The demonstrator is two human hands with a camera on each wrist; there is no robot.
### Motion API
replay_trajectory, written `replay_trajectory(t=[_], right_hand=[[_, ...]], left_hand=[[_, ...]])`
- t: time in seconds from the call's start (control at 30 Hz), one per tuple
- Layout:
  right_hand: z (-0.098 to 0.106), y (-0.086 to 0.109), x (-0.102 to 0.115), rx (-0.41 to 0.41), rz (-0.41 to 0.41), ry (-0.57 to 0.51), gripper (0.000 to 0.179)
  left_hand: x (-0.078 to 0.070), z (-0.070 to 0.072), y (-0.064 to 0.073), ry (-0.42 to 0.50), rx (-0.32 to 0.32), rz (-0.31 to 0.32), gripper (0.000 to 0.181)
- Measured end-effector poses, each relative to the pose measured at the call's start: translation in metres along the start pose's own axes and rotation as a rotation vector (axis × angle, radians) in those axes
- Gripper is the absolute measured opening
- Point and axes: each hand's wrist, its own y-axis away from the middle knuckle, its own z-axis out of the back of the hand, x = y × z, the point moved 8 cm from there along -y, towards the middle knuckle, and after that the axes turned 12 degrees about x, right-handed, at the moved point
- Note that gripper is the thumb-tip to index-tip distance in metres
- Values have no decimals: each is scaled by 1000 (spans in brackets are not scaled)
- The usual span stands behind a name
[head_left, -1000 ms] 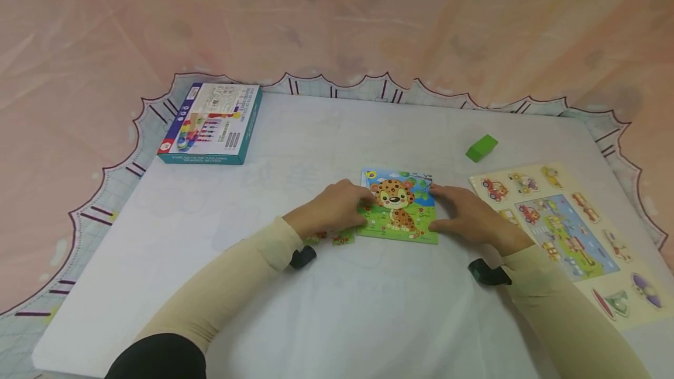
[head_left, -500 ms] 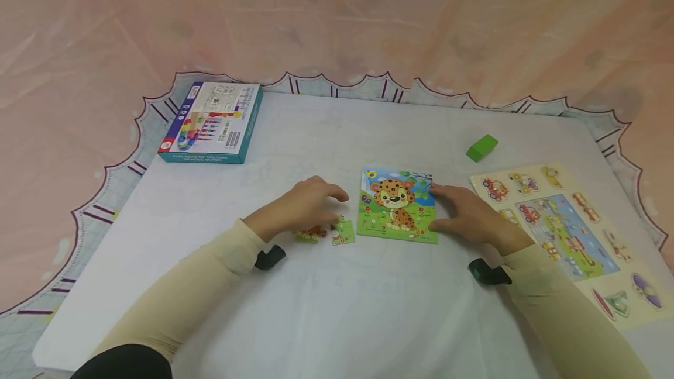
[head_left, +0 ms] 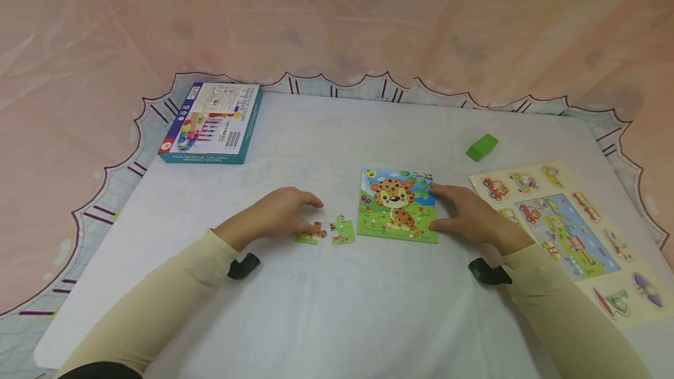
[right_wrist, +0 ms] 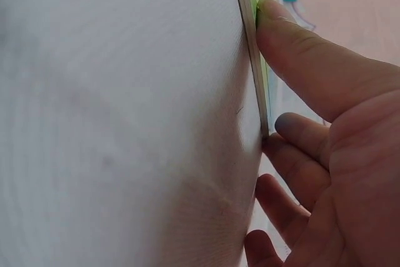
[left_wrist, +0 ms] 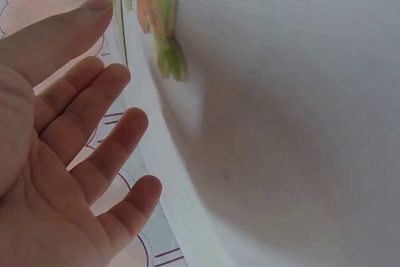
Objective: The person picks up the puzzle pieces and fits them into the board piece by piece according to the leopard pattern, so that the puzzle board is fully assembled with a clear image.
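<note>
A square jigsaw board (head_left: 397,206) with a cartoon leopard cub lies on the white table. At its right edge rests my right hand (head_left: 474,218); in the right wrist view the thumb (right_wrist: 294,48) touches the board's edge and a fingertip meets its corner. Two loose jigsaw pieces lie left of the board: a green one (head_left: 343,232) and an orange and green one (head_left: 310,235). My left hand (head_left: 274,215) is over the latter's left side, its fingers spread in the left wrist view, holding nothing. Whether its thumb touches that piece I cannot tell.
A flat teal and white box (head_left: 210,124) lies at the back left. To the right rests a cream picture board (head_left: 621,282) with vehicle and toy shapes, partly under the right forearm. A green block (head_left: 481,148) sits behind it. Scalloped cloth (head_left: 342,86) borders the table.
My left hand has left the leopard board's left edge and moved left to the loose pieces, uncovering them. The right hand and the board have stayed put.
</note>
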Motion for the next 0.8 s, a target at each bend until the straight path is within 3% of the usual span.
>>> replay_trajectory(t=[0.4,0.8], right_hand=[[0,0,1,4,-3,0,80],[0,1,0,-3,2,6,79]], left_hand=[[10,-9,11,-4,31,-25,49],[7,-8,12,-97,-13,-46,44]])
